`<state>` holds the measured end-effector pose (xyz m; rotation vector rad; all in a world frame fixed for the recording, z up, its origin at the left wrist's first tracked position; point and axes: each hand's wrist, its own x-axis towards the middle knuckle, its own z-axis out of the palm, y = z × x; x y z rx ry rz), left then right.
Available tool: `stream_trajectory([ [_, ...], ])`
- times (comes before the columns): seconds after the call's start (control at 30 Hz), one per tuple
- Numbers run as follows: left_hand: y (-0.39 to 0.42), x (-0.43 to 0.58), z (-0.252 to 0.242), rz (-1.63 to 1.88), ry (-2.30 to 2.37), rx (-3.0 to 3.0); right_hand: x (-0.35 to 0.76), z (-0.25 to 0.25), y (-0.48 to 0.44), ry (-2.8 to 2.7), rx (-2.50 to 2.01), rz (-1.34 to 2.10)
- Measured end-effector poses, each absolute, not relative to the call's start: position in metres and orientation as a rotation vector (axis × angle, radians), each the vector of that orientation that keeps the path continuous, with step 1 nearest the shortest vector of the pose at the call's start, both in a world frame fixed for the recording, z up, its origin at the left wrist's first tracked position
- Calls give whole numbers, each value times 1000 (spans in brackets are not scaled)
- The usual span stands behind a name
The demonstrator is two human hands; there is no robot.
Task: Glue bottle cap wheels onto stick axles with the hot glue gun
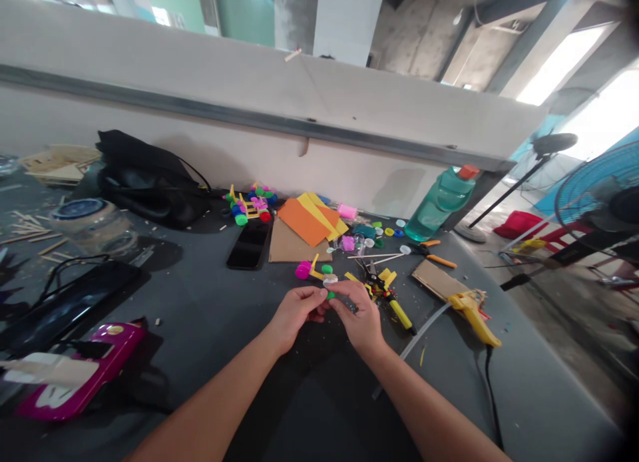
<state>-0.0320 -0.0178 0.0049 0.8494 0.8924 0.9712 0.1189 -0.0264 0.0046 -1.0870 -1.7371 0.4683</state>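
Near the middle of the desk, my left hand [294, 319] and my right hand [359, 315] meet with fingertips closed together. Between them shows a small green bottle cap [330, 294], partly covered by the fingers. A whitish cap [329, 282] sits just above the fingertips. Right behind are a pink cap [303, 269], a yellow stick piece [314, 265] and another green cap [327, 269]; whether these are joined to what I hold is unclear. Cutting pliers with a yellow handle [399, 313] lie to the right of my right hand among yellow scraps.
A yellow glue gun [474, 315] with its cord lies at right, beside cardboard [439, 280]. Behind are a phone [248, 245], orange paper [304, 221], colourful cap-wheeled toys [249, 204] and a teal bottle [439, 206]. At left stand a jar [94, 226] and a pink power strip [107, 345].
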Motion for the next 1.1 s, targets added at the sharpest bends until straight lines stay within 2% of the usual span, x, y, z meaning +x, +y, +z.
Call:
stream_trajectory([
  [1.1,-18,-32,3,937,889,884,117,5,-26,-1817,-1027,336],
])
